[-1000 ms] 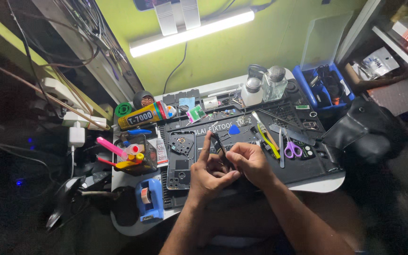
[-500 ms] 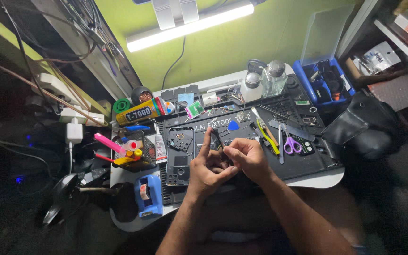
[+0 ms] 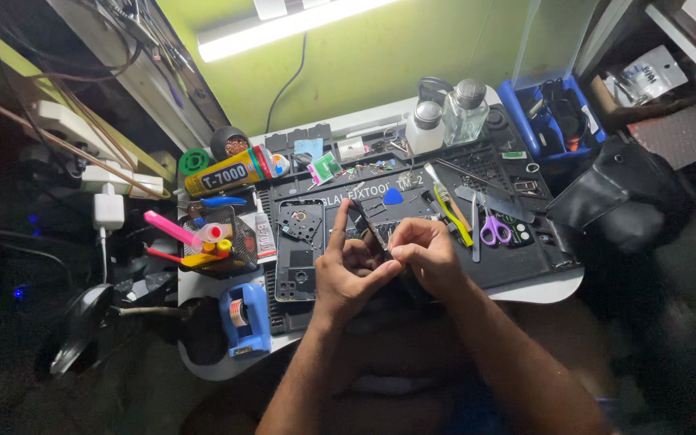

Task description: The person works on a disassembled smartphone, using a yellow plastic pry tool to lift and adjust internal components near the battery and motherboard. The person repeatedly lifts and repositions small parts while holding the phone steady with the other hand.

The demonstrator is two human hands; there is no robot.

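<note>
My left hand point(image 3: 351, 272) and my right hand point(image 3: 423, 256) meet over the middle of a black repair mat point(image 3: 525, 266). Between them they hold a thin dark phone part point(image 3: 366, 225), tilted on edge, its top sticking up above my fingers. My left index finger points up along it. My right fingertips pinch at its near side; whether they hold a small tool I cannot tell. An opened black phone frame point(image 3: 297, 250) lies flat on the mat just left of my left hand.
Right of my hands lie purple-handled scissors point(image 3: 493, 229), a yellow brush point(image 3: 450, 214) and a blue pick point(image 3: 393, 196). Two bottles point(image 3: 445, 121) stand at the back, a yellow glue tube point(image 3: 227, 175) back left, a blue tape dispenser point(image 3: 246, 317) front left, a blue bin point(image 3: 561, 121) back right.
Both hands stay together on the phone part in the same spot. My fingers shift slightly around it and the view has drifted a little.
</note>
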